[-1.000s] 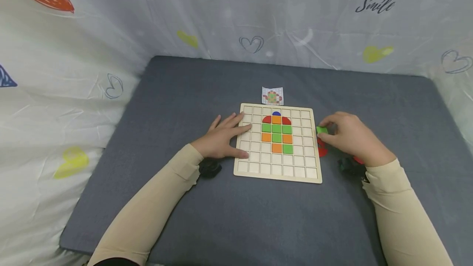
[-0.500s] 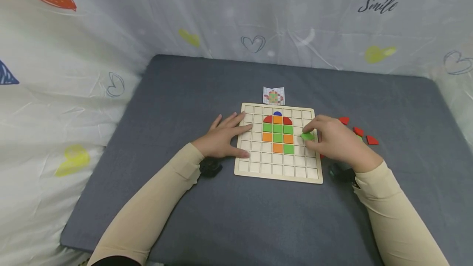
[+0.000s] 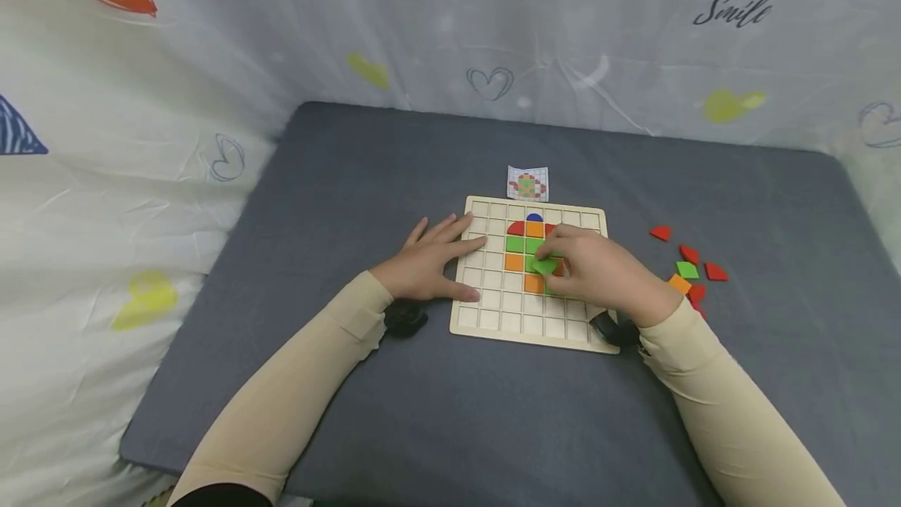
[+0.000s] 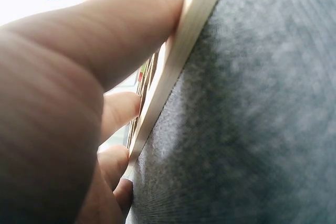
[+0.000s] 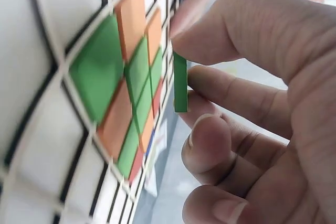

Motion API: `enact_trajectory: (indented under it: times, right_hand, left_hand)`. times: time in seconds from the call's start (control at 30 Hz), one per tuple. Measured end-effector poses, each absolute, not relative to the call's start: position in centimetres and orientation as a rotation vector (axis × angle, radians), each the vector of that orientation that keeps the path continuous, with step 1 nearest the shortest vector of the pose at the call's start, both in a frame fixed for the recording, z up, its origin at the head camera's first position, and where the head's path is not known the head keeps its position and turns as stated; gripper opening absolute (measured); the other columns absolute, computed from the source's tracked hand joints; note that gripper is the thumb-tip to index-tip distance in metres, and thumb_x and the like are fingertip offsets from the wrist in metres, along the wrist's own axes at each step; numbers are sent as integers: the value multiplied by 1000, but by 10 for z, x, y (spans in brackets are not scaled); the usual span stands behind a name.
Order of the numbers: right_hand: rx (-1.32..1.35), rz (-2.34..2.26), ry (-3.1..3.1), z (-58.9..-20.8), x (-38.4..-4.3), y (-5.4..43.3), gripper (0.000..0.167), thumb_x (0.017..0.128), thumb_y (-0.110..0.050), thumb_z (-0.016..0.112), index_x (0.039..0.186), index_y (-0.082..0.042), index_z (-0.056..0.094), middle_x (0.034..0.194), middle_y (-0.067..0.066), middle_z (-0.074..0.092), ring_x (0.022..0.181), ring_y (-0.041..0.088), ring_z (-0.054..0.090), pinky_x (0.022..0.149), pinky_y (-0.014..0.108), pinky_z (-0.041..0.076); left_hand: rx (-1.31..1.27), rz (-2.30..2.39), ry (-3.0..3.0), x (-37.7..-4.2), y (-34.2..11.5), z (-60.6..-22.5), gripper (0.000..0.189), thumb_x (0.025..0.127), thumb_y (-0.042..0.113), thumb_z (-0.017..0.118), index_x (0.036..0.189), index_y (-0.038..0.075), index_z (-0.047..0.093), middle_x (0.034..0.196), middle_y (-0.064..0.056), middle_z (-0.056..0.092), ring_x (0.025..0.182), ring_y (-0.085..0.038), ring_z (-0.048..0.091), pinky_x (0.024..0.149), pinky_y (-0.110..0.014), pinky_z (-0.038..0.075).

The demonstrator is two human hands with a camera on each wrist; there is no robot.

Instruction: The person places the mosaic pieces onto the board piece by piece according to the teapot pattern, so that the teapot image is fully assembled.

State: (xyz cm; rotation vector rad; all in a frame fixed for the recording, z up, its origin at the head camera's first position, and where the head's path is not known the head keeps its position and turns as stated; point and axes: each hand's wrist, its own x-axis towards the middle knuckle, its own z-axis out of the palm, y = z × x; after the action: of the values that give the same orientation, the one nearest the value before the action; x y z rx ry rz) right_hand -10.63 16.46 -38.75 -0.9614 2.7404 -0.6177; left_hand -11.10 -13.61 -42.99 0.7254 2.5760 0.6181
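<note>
A wooden grid board [image 3: 493, 322] lies on the table, with green, orange, red and blue tiles set in its middle cells. My left hand [image 3: 431, 260] rests on the board's left edge, fingers spread; in the left wrist view the thumb [image 4: 131, 19] lies along the wooden rim. Above the coloured tiles, my right hand [image 3: 598, 266] pinches a green square tile [image 5: 180, 85] between thumb and fingers. The right wrist view shows that tile standing off from the grid surface. From the head view, the right hand covers part of the tile pattern.
Right of the board, several loose red tiles [image 3: 716, 272] lie with a green tile [image 3: 687, 270] and an orange tile [image 3: 679, 284]. A small pattern card [image 3: 528, 184] sits behind the board. A printed curtain [image 3: 436, 30] hangs beyond the grey table [image 3: 394, 155].
My right hand has carried the green tile from right of the board leftward to over the middle cells. The loose tiles at right have come into view. My left hand stays on the board's edge.
</note>
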Motion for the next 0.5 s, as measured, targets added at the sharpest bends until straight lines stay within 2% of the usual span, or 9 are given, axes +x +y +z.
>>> enact_trajectory:
  times: [0.13, 0.27, 0.5]
  right_hand:
    - [-1020, -606, 2716, -388, -104, 152, 23, 85, -10, 80, 108, -9, 80, 106, 0, 68, 85, 14, 60, 77, 35, 54]
    - [-1041, -588, 2682, -390, -99, 142, 25, 85, -8, 76, 110, -11, 79, 109, -1, 68, 87, 14, 60, 78, 34, 53]
    - [-1127, -553, 2658, -396, -95, 134, 26, 81, -4, 74, 105, -11, 78, 106, -3, 65, 80, 10, 56, 73, 30, 51]
  left_hand:
    - [723, 613, 2575, -112, -135, -431, 97, 87, 70, 74, 167, 34, 31, 177, 7, -1, 163, -18, -7, 128, -52, -15]
    - [719, 616, 2574, -112, -135, -431, 98, 87, 70, 74, 167, 33, 31, 177, 7, -1, 164, -18, -6, 128, -52, -15]
    - [720, 608, 2574, -112, -135, -430, 98, 87, 71, 74, 167, 33, 31, 177, 7, -2, 164, -19, -6, 128, -52, -15]
